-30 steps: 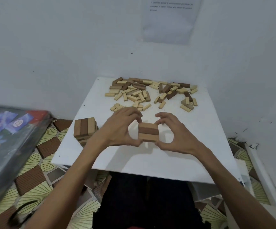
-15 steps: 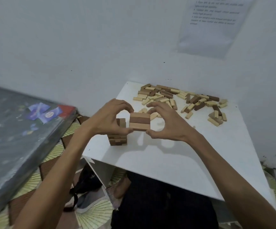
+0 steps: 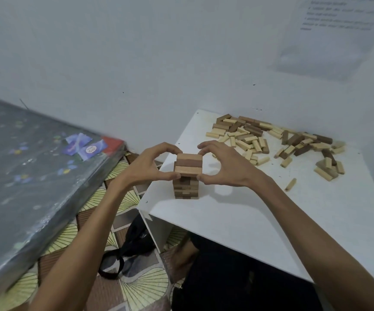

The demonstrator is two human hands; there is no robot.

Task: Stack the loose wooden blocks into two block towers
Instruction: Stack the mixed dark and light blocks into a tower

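The fingers (image 3: 172, 175) of the left hand (image 3: 146, 167) and those of the right hand (image 3: 224, 167) pinch, from opposite sides, a flat layer of three wooden blocks, two pale with a dark one between them (image 3: 188, 164). On each hand the thumb presses the near corner and the index finger curls over the far edge. The layer sits on or just above the top of a short tower of stacked pale and dark wooden blocks (image 3: 186, 189); contact between them cannot be made out. The tower stands near the left front corner of the white square worktop (image 3: 248, 221). Well apart from it, along the far edge by the wall, lies a scattered pile of loose pale and dark wooden blocks (image 3: 271, 140). One single pale block (image 3: 291, 184) lies alone to the right of the hands. Left of the worktop, a grey plastic-wrapped mattress (image 3: 24, 176) lies on the patterned tile floor (image 3: 136, 288).
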